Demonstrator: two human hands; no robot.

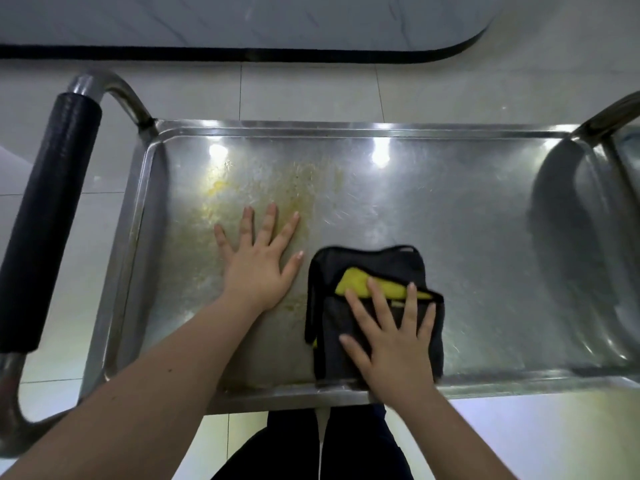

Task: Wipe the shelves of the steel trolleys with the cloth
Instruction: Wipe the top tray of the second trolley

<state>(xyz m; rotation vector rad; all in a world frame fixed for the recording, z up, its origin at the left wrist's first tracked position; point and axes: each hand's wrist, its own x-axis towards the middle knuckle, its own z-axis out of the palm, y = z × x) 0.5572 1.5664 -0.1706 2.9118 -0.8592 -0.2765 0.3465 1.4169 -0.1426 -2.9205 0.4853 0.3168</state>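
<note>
The steel trolley's top shelf (450, 209) fills the middle of the view, with a raised rim all round. A yellowish greasy stain (284, 181) spreads over its left half. A folded dark grey cloth (367, 265) with a yellow inner side lies on the shelf near the front rim. My right hand (391, 334) presses flat on the cloth with fingers spread. To the left of the cloth, my left hand (258, 261) rests flat on the bare steel, fingers spread, over the lower edge of the stain.
A black padded push handle (48, 216) on a steel tube stands at the trolley's left end. Another steel tube (609, 116) rises at the right end. A grey marble-look table (242, 22) with a black edge lies beyond on the tiled floor. My dark trousers (311, 445) show below.
</note>
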